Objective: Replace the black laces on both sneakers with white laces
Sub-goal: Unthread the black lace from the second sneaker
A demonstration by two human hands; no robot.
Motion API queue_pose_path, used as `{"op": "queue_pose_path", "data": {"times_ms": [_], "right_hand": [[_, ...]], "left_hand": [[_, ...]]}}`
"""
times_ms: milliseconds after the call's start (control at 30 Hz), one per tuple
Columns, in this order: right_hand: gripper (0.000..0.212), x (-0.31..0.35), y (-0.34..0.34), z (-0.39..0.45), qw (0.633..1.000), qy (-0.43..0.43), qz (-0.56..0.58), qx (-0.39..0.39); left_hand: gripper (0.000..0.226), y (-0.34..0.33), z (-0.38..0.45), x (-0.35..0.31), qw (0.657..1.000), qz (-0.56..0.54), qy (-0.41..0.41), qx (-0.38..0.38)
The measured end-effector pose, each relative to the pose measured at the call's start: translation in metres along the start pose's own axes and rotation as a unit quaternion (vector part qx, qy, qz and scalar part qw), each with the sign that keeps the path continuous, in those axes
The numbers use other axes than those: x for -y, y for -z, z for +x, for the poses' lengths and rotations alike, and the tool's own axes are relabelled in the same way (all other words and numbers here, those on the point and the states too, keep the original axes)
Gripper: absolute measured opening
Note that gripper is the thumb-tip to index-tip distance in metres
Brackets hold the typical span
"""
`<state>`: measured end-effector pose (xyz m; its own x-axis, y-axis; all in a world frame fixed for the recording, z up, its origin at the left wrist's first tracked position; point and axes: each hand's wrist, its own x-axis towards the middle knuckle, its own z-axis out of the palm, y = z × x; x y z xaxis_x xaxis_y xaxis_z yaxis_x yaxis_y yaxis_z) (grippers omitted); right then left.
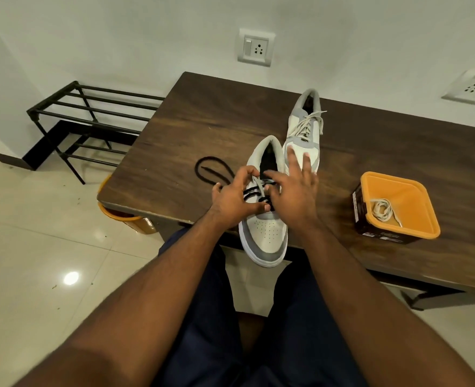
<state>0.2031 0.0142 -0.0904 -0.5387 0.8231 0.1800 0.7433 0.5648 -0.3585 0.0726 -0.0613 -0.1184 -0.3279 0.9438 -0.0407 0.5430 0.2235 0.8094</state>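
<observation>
Both forearms reach forward from the lap to the near sneaker (264, 236), which lies on the tabletop (202, 121) edge, toe toward the person, long axis running away. Left hand (232, 198) pinches something at the upper eyelets, probably the black lace (254, 192), whose free loop trails left. Right hand (295, 194) hovers over the tongue, fingers (293, 160) spread, holding nothing. Far sneaker (304, 132) already carries white laces. A spare white lace (383, 209) waits in the orange tub (426, 233), nearer the right hand.
</observation>
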Motion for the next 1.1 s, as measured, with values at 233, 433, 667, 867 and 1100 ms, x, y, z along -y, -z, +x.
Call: {"op": "queue_pose_path", "data": {"times_ms": [233,433,667,867,1100], "right_hand": [[0.015,-0.018,0.009,0.012,0.927,-0.119,0.261,-0.242],[0.048,-0.045,0.028,0.016,0.86,-0.287,0.294,-0.302],[0.023,-0.007,0.0,0.006,0.996,0.07,-0.049,0.021],[0.011,-0.04,0.032,0.034,0.952,-0.063,0.177,-0.242],[0.016,-0.084,0.065,0.057,0.834,-0.23,0.326,-0.381]], "left_hand": [[0.066,0.0,0.001,0.002,1.0,-0.011,0.009,0.007],[0.065,0.0,-0.001,0.001,1.0,-0.018,0.012,0.002],[0.065,-0.001,-0.003,0.001,1.0,-0.012,0.005,-0.01],[0.065,0.001,-0.001,0.001,1.0,-0.007,0.015,0.003],[0.065,-0.001,-0.001,0.003,1.0,-0.015,0.015,-0.002]]}}
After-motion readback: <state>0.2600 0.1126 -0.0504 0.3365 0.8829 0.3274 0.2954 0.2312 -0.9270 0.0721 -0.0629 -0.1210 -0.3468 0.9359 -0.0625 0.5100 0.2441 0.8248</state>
